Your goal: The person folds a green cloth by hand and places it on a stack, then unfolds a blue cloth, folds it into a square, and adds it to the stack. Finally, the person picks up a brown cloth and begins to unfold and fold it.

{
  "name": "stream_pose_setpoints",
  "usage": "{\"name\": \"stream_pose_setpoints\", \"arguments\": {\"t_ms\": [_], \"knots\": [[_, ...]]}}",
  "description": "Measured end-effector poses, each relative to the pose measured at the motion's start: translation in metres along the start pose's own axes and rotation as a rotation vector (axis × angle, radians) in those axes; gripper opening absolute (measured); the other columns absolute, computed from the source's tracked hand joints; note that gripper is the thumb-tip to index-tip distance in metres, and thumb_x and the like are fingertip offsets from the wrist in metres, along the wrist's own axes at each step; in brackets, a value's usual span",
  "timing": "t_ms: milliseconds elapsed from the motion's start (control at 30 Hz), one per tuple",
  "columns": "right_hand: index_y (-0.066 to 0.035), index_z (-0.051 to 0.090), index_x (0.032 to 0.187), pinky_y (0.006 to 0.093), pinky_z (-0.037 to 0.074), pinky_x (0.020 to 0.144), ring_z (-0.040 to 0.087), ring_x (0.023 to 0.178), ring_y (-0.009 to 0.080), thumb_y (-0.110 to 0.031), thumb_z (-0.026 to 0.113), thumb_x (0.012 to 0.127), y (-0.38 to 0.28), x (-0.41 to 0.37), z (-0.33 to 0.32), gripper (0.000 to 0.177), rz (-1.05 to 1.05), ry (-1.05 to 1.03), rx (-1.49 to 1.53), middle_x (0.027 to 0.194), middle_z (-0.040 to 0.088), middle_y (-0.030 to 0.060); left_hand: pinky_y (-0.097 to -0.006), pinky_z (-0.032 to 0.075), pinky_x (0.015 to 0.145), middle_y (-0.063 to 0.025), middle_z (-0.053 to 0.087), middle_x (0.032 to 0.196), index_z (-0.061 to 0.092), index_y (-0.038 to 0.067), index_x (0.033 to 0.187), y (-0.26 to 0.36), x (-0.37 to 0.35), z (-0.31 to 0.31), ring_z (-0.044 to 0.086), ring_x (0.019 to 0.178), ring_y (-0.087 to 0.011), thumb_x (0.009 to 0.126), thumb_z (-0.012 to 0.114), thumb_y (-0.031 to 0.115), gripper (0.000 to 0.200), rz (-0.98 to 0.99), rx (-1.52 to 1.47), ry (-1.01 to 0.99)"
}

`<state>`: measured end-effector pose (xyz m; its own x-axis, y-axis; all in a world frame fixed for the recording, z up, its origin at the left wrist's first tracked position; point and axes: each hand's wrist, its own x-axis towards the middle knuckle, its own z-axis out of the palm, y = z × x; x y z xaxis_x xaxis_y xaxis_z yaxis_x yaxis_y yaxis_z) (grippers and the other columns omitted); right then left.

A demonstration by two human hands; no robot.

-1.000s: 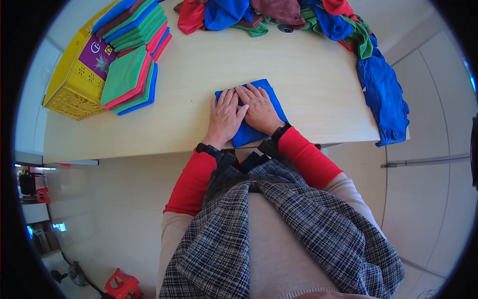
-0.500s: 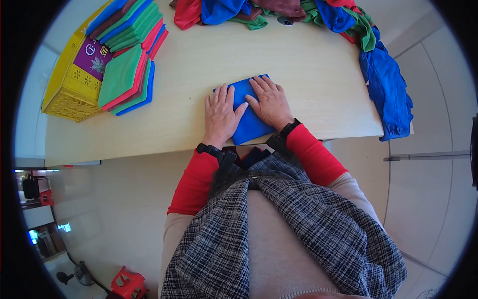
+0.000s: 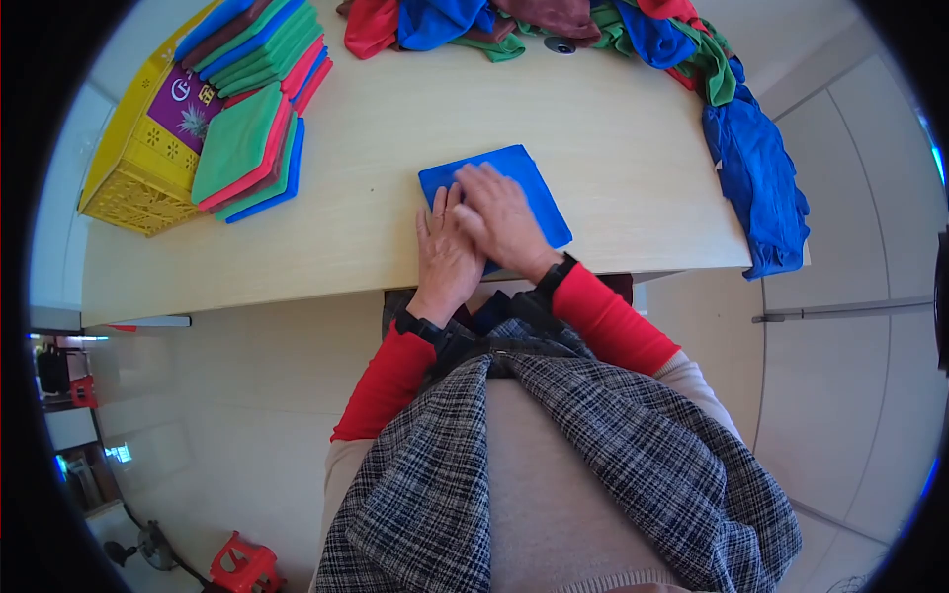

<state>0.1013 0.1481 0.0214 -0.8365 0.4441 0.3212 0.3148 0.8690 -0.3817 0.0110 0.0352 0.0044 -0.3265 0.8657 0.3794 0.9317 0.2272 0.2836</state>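
While the right hand and left hand lie flat, fingers unclenched, the folded cloth is pressed beneath them at the centre of the bench. More of it is covered by the right hand; its long axis is slanted toward lower right.

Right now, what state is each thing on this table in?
Blue square fabric cloth: folded, flat under both hands.
Left hand: grip open, pressing the cloth.
Right hand: grip open, pressing it.
Stacked coloured cloths: folded.
Yellow plastic basket: upright, loaded with cloths.
Mixed cloth heap: crumpled, unfolded.
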Motion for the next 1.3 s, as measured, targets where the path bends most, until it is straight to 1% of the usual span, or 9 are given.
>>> {"name": "stream_pose_setpoints", "arguments": {"t_ms": [67,167,333,600,700,1000,1133,1233,1300], "knots": [[-0.005,0.049,0.149,0.0505,0.025,0.123,0.034,0.15,0.0357,-0.042,0.049,0.103,-0.001,0.001,0.002,0.059,-0.036,-0.017,0.084,0.155,0.047,0.017,-0.0601,0.021,0.122,-0.0168,0.037,0.162,0.044,0.003,0.152,0.001,0.001,0.002,0.029,0.152,-0.0342,0.102,0.054,0.04,0.063,0.01,-0.015,0.007],[-0.006,0.046,0.152,0.0501,0.022,0.124,0.033,0.151,0.0348,-0.042,0.047,0.104,0.007,-0.002,0.003,0.059,-0.033,-0.029,0.029,0.158,0.044,0.0165,-0.0604,0.021,0.121,-0.0166,0.036,0.163,0.043,0.004,0.153,-0.002,0.001,0.002,0.026,0.154,-0.0326,0.101,0.056,0.036,0.063,0.022,0.081,-0.032],[-0.007,0.047,0.151,0.0494,0.02,0.125,0.032,0.151,0.0339,-0.046,0.045,0.104,0.026,-0.003,-0.005,0.061,0.017,-0.044,-0.093,0.159,0.043,0.0143,-0.0604,0.022,0.121,-0.0161,0.035,0.163,0.042,0.005,0.154,0.0,0.001,0.001,0.026,0.154,-0.0321,0.101,0.056,0.034,0.062,-0.032,0.066,-0.112],[-0.011,0.046,0.153,0.049,0.022,0.124,0.031,0.152,0.0337,-0.042,0.048,0.104,0.04,-0.007,-0.013,0.058,0.067,-0.028,-0.198,0.161,0.041,0.0136,-0.0608,0.022,0.121,-0.0153,0.035,0.164,0.042,0.005,0.154,0.0,0.001,-0.002,0.025,0.154,-0.032,0.101,0.055,0.033,0.061,-0.049,0.034,-0.114],[-0.012,0.046,0.153,0.0498,0.025,0.123,0.032,0.151,0.0349,-0.041,0.048,0.104,0.044,-0.01,-0.02,0.057,0.143,-0.016,-0.151,0.16,0.042,0.014,-0.0608,0.022,0.122,-0.0151,0.034,0.164,0.041,0.005,0.155,0.001,0.0,-0.003,0.025,0.154,-0.0319,0.101,0.055,0.034,0.062,-0.053,0.038,-0.109],[-0.012,0.045,0.154,0.0508,0.028,0.121,0.039,0.146,0.0387,-0.04,0.046,0.105,0.072,-0.028,-0.025,0.056,0.174,0.043,-0.13,0.157,0.044,0.0163,-0.0602,0.02,0.123,-0.0149,0.032,0.165,0.04,0.005,0.156,-0.003,-0.009,0.0,0.025,0.154,-0.0316,0.103,0.054,0.035,0.063,-0.057,0.025,-0.082],[-0.008,0.044,0.153,0.0512,0.029,0.12,0.039,0.145,0.0398,-0.035,0.049,0.104,0.067,-0.031,-0.032,0.056,0.182,0.042,-0.153,0.156,0.045,0.0182,-0.0598,0.018,0.123,-0.0147,0.031,0.166,0.04,0.005,0.155,-0.006,-0.017,-0.005,0.026,0.154,-0.0317,0.103,0.053,0.036,0.062,-0.049,0.031,-0.082],[-0.003,0.045,0.15,0.0515,0.03,0.119,0.039,0.145,0.0405,-0.03,0.054,0.102,0.055,-0.028,-0.035,0.056,0.179,0.119,-0.263,0.154,0.046,0.02,-0.0595,0.018,0.123,-0.0153,0.03,0.166,0.04,0.004,0.155,-0.01,-0.028,-0.012,0.026,0.154,-0.0322,0.103,0.055,0.034,0.063,-0.05,-0.022,-0.062],[-0.002,0.046,0.149,0.0517,0.03,0.119,0.039,0.145,0.0405,-0.029,0.056,0.101,0.026,-0.018,-0.043,0.056,0.103,0.157,-0.174,0.154,0.047,0.0206,-0.0593,0.018,0.123,-0.0156,0.03,0.166,0.04,0.004,0.155,-0.006,-0.031,-0.016,0.026,0.154,-0.0325,0.101,0.057,0.034,0.064,-0.03,-0.034,-0.046]]}}
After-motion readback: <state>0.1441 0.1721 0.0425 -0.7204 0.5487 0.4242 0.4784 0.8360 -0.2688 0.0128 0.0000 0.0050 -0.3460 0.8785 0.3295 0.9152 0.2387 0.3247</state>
